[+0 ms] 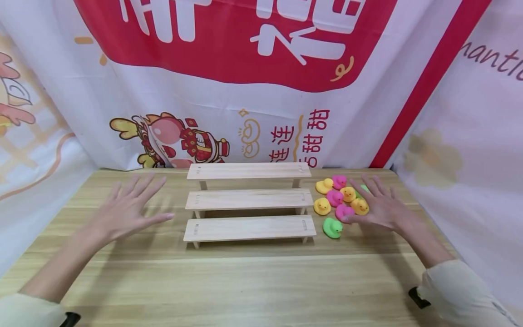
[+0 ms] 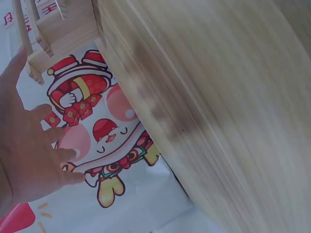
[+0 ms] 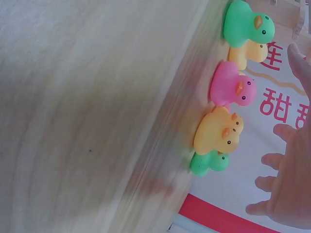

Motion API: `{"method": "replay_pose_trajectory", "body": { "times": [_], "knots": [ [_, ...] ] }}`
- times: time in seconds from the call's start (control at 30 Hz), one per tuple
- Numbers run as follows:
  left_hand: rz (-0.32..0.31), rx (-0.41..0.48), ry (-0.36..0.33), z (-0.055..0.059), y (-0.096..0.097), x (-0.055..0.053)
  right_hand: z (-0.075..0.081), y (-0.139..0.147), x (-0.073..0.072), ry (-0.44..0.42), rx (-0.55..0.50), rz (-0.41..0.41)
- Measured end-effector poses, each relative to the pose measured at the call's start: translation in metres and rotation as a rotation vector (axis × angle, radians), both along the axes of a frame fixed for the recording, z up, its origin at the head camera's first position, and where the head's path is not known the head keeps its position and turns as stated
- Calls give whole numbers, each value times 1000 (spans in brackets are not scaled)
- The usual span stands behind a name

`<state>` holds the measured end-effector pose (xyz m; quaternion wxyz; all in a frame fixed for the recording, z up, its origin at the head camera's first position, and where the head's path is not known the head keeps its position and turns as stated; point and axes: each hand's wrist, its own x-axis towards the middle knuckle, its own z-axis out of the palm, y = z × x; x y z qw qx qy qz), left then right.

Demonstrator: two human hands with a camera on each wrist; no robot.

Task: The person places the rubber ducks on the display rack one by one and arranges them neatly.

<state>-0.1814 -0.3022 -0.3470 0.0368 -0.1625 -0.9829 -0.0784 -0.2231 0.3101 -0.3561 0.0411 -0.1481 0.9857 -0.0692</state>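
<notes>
A pale wooden three-step stand [image 1: 249, 200] sits at the middle of the table with all its steps bare. To its right lies a cluster of small rubber ducks: yellow [image 1: 322, 206], pink [image 1: 335, 197], orange [image 1: 348, 194] and green [image 1: 332, 227]. My right hand [image 1: 376, 206] is spread flat with straight fingers over the cluster's right side, its thumb next to a pink duck [image 1: 344, 211]. The right wrist view shows the fingers [image 3: 291, 184] apart from the ducks [image 3: 231, 87]. Left of the stand, my left hand [image 1: 139, 206] hovers with fingers spread and holds nothing.
The light wooden table [image 1: 245, 281] is enclosed at the back and on both sides by a white and red printed banner [image 1: 245, 113]. Bare wood stretches in front of the stand. In the left wrist view the stand's corner [image 2: 53, 29] lies beyond my fingers [image 2: 29, 155].
</notes>
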Motion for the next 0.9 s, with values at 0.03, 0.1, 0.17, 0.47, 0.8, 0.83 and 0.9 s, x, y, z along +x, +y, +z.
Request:
{"method": "replay_pose_trajectory", "body": {
  "times": [0.03, 0.1, 0.17, 0.47, 0.8, 0.83, 0.9],
  "knots": [
    [-10, 10, -6, 0, 3, -1, 0, 0, 0, 4, -3, 8],
    [-31, 28, -15, 0, 8, -1, 1, 0, -2, 10, -7, 22],
    [-51, 52, -25, 1, 13, -1, 1, 1, -4, 17, -14, 38],
    [-121, 238, -50, 2, 34, -7, 2, 1, -9, 10, -139, 64],
    [-80, 360, -53, -4, 51, -19, 4, 1, -9, 8, -281, 44],
    [-79, 371, -51, -5, 53, -20, 3, 1, -9, 11, -285, 40],
    [-77, 402, -51, -7, 55, -21, 2, 1, -10, 18, -301, 42]
  ]
}}
